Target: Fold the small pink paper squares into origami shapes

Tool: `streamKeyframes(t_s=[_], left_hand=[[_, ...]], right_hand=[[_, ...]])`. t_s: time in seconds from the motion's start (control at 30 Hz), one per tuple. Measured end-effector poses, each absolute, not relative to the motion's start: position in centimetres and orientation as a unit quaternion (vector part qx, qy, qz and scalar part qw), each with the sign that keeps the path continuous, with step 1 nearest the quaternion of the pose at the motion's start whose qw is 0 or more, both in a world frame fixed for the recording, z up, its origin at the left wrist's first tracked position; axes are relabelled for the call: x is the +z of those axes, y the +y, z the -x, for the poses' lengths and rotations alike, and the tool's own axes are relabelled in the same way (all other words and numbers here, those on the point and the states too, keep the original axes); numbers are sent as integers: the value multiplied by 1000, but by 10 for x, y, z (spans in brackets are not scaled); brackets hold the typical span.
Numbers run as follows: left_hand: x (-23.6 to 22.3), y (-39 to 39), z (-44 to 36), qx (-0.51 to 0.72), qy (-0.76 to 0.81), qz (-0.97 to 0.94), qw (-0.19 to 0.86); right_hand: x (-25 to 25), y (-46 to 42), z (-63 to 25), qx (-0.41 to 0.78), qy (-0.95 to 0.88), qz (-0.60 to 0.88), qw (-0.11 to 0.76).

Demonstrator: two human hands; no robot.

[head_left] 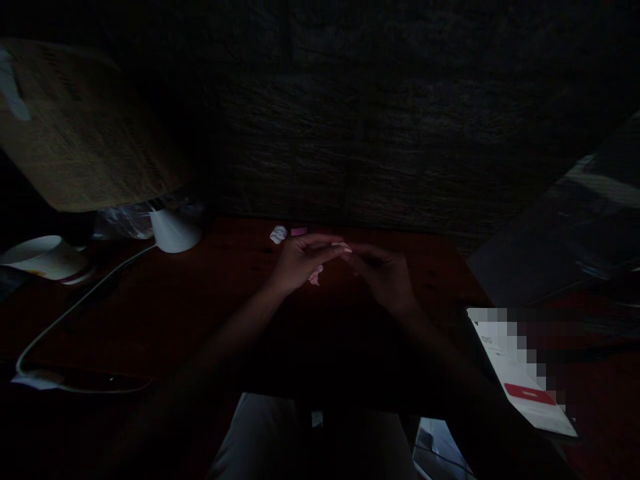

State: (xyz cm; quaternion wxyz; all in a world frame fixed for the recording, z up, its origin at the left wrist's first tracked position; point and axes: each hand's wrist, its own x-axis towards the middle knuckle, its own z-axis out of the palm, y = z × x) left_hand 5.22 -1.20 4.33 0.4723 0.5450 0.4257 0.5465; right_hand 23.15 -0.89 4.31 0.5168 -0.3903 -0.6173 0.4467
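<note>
Pale scrap [343, 247] in left hand [299, 263], just beside right hand [393, 280]

1. The small pale piece [343, 246] is whitish with a faint pink cast, thin and slightly uneven in outline. The left hand [303, 262] pinches it between thumb and fingers; it shows at their tips, lying roughly crosswise above the counter [235, 267]. The fingertips of the right hand [390, 277] come up to its right end, but dimness hides whether they grip it.
2. The pinkish scrap [315, 275] looks crumpled, with a ragged outline. It shows just on the near side of the left hand, partly covered; whether they touch is unclear.
</note>
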Motion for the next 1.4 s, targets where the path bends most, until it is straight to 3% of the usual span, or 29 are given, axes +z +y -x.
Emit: streamKeyframes(t_s=[0.43,0.77,1.13,1.4], left_hand=[[42,-12,-57,553,378,-620,409],[43,-11,-55,538,392,-599,445],[40,-5,-54,546,401,-456,577],[44,-13,-58,559,443,-521,469]], right_hand=[[39,-8,-231,415,-621,412,522],[43,-7,-231,465,-601,405,508],[39,-7,-232,422,-627,394,522],[42,-5,-231,481,-567,422,518]])
